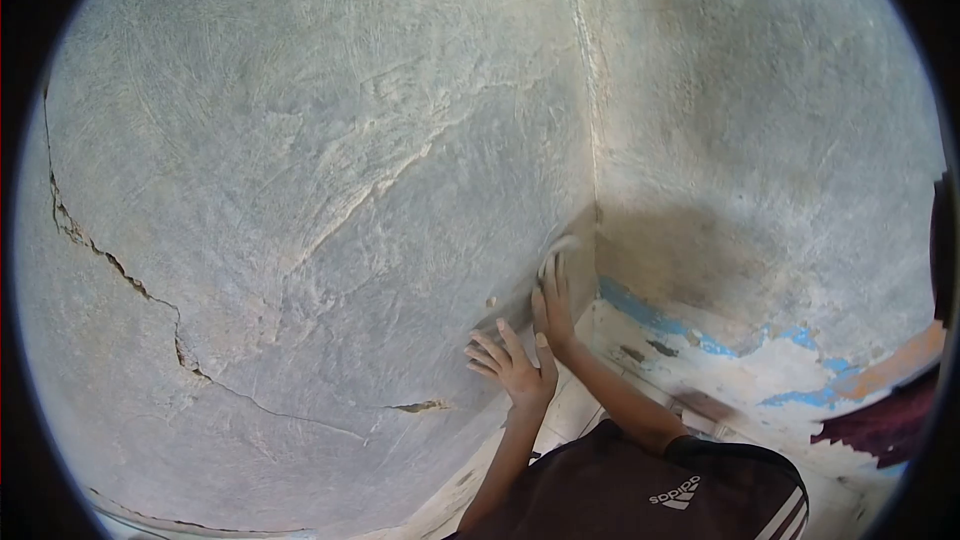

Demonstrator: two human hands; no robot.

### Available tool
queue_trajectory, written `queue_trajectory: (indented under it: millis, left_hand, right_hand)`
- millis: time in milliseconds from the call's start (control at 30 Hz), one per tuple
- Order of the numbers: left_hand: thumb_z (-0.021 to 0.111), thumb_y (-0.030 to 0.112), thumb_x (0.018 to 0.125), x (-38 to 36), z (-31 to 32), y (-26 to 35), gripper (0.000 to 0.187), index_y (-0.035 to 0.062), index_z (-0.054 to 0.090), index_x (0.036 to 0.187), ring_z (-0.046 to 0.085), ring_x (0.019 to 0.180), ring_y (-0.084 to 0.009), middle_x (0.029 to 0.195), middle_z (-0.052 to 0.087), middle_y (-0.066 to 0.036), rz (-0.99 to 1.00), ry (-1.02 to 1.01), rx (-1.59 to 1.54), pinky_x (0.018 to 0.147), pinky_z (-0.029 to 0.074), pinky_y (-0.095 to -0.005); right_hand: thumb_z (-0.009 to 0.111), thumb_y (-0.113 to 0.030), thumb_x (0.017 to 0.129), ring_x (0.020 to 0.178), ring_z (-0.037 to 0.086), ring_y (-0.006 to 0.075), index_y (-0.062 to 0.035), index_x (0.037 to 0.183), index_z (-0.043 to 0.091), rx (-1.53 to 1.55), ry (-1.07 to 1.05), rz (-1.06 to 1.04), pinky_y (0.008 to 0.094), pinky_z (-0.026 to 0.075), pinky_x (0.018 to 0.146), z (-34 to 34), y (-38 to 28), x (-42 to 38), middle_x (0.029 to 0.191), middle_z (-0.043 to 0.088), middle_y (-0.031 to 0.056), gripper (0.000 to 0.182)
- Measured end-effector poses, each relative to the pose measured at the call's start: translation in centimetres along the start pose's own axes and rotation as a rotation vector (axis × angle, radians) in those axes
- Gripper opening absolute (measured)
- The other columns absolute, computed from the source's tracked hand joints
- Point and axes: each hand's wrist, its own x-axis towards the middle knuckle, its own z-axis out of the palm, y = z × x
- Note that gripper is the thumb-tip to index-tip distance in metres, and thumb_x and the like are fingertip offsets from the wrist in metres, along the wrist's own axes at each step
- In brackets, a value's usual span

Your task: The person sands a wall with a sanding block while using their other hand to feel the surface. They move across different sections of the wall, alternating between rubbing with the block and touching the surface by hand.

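My left hand (pixel 515 365) is spread, with its fingers apart, against the lower part of a rough grey plastered wall (pixel 250 140). Just up and to the right, my right hand (pixel 553 302) lies on the same wall near the corner, its fingers stretched upward. A pale, blurred curved shape (pixel 566 243) shows at the right fingertips; I cannot make out what it is. Nothing shows in my left hand. The palms of both hands are hidden.
A long crack (pixel 125 275) runs down the wall at the left, and a small hole (pixel 420 406) lies low down. The right wall (pixel 760 140) has peeling blue paint (pixel 650 312) near its bottom. Dark red cloth (pixel 885 420) hangs at the right edge.
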Motion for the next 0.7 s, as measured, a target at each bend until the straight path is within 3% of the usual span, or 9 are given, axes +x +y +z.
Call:
queue_trajectory:
  millis: [67, 167, 267, 333, 433, 533, 700]
  left_hand:
    - [0.048, 0.042, 0.095, 1.3, -0.4, 1.3, 0.076, 0.0, 0.02, 0.152, -0.013, 0.138, -0.0611, 0.155, -0.004, -0.036, -0.016, 0.05, -0.015, 0.103, -0.006, -0.0735]
    - [0.048, 0.041, 0.096, 2.8, 0.2, 2.9, 0.077, -0.0001, 0.017, 0.152, -0.016, 0.137, -0.0602, 0.155, -0.008, -0.035, -0.093, 0.088, -0.008, 0.103, -0.008, -0.0738]
    - [0.049, 0.042, 0.096, 4.0, 1.8, 4.0, 0.079, 0.0, 0.014, 0.153, -0.017, 0.137, -0.0602, 0.155, -0.009, -0.034, -0.154, 0.201, 0.031, 0.103, -0.009, -0.0733]
    - [0.049, 0.041, 0.096, 4.8, 2.8, 4.8, 0.08, -0.0013, 0.011, 0.153, -0.017, 0.138, -0.0594, 0.155, -0.009, -0.034, -0.211, 0.272, 0.068, 0.105, -0.008, -0.0716]
    - [0.05, 0.037, 0.096, 5.2, 3.4, 6.0, 0.08, -0.0036, 0.01, 0.152, -0.015, 0.139, -0.0577, 0.155, -0.009, -0.035, -0.236, 0.295, 0.075, 0.108, -0.005, -0.0683]
    - [0.051, 0.03, 0.097, 5.3, 4.3, 7.3, 0.078, -0.0057, 0.008, 0.151, -0.013, 0.141, -0.0557, 0.155, -0.009, -0.035, -0.283, 0.293, 0.09, 0.111, -0.002, -0.0644]
    - [0.05, 0.029, 0.097, 5.2, 4.9, 8.8, 0.076, -0.007, 0.009, 0.151, -0.009, 0.141, -0.0567, 0.155, -0.004, -0.035, -0.362, 0.289, 0.087, 0.112, 0.001, -0.0633]
  right_hand:
    - [0.043, -0.021, 0.097, 0.141, 0.021, 0.0497, 0.0077, 0.144, 0.033, -0.004, 0.164, -0.275, 0.055, 0.015, 0.115, -3.8, -3.2, 6.3, 0.149, 0.025, 0.035, 0.056]
    - [0.044, -0.021, 0.096, 0.14, 0.023, 0.0498, 0.0131, 0.142, 0.031, -0.08, 0.08, -0.348, 0.0568, 0.013, 0.115, -7.1, -5.3, 11.6, 0.149, 0.026, 0.0357, 0.059]
    - [0.043, -0.024, 0.096, 0.14, 0.021, 0.0513, 0.0131, 0.142, 0.031, -0.257, 0.014, -0.424, 0.0598, 0.01, 0.114, -5.9, -1.4, 10.5, 0.148, 0.025, 0.0377, 0.06]
    - [0.044, -0.028, 0.097, 0.139, 0.02, 0.0534, 0.0126, 0.141, 0.033, -0.155, -0.071, -0.414, 0.0639, 0.008, 0.112, -4.8, 1.8, 7.4, 0.146, 0.026, 0.0393, 0.061]
    - [0.051, -0.035, 0.094, 0.135, 0.026, 0.055, 0.0059, 0.141, 0.039, -0.195, -0.193, -0.408, 0.0669, 0.01, 0.11, -5.2, 4.3, 6.6, 0.144, 0.033, 0.0351, 0.064]
    - [0.051, -0.036, 0.094, 0.134, 0.026, 0.0557, 0.0066, 0.14, 0.04, -0.126, -0.148, -0.498, 0.0672, 0.008, 0.11, -8.6, -0.2, 12.6, 0.141, 0.033, 0.0376, 0.064]
    - [0.05, -0.034, 0.096, 0.142, 0.013, 0.0523, 0.0054, 0.145, 0.033, 0.083, -0.103, -0.626, 0.0631, 0.004, 0.113, -12.3, -5.8, 20.5, 0.151, 0.019, 0.0357, 0.065]
